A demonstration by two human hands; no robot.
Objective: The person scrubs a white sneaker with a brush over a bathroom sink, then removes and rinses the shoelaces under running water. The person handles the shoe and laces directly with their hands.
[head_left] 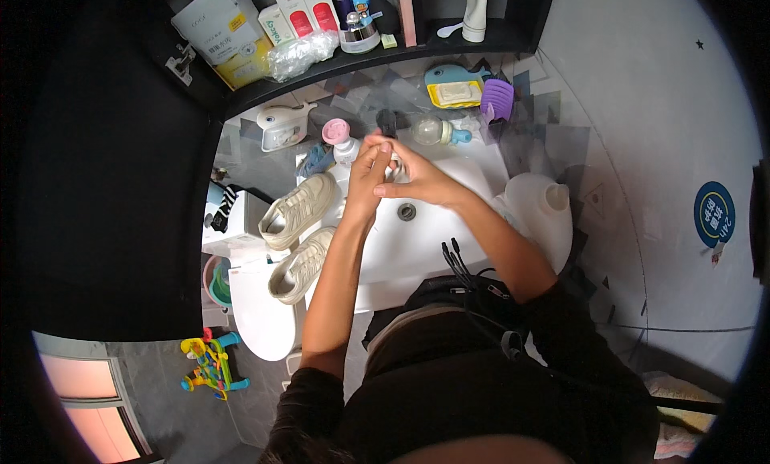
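Note:
Over the white sink (377,247) my two hands meet, pressed together near the far rim. My left hand (369,171) has its fingers stretched out against the other hand. My right hand (425,179) lies against it with the thumb spread apart and the fingers partly hidden. Nothing shows held in either hand. The drain (407,212) lies nearer to me than the hands. Just left of them stands a white bottle with a pink top (337,132). A baby bottle (433,130) lies beyond them to the right. The faucet is mostly hidden by the hands.
Two cream sneakers (298,211) rest on the sink's left side. A large white jug (539,211) stands at the right. Behind are a soap bar (455,93) and a purple brush (497,100). A dark shelf (385,53) overhangs the back; a toilet (265,312) is at the left.

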